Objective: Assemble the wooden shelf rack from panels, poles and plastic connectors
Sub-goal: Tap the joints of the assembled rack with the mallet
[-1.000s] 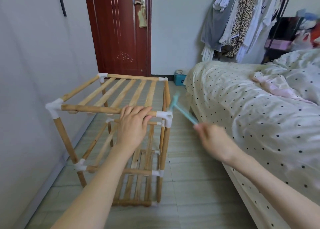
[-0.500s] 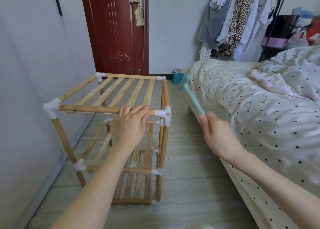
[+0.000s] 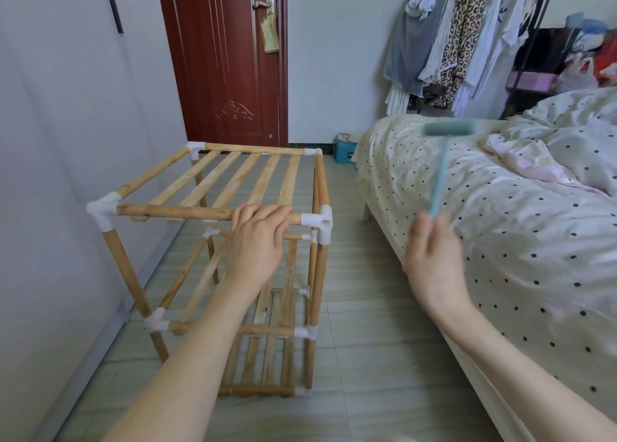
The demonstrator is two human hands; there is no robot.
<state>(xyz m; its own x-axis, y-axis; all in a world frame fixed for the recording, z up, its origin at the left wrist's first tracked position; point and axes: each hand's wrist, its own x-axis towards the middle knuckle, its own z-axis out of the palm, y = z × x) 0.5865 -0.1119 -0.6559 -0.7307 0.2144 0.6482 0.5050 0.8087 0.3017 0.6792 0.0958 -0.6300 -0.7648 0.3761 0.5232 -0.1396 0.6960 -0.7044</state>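
Note:
The wooden shelf rack (image 3: 213, 187) stands on the floor by the left wall, its poles joined by white plastic connectors. One such connector (image 3: 319, 223) caps the near right corner of the top tier. My left hand (image 3: 258, 238) rests on the near top pole, fingers draped over it just left of that corner. My right hand (image 3: 434, 258) grips the handle of a small teal plastic hammer (image 3: 440, 161), raised upright with its head above the bed edge, well right of the rack.
A bed (image 3: 500, 207) with a dotted cover fills the right side. A dark red door (image 3: 227, 57) is behind the rack. Clothes (image 3: 450, 34) hang at the back. A teal box (image 3: 345, 152) sits on the floor near the bed's far corner.
My right hand has swung the teal hammer up and to the right, away from the rack's near right corner. My left hand has stayed on the top pole.

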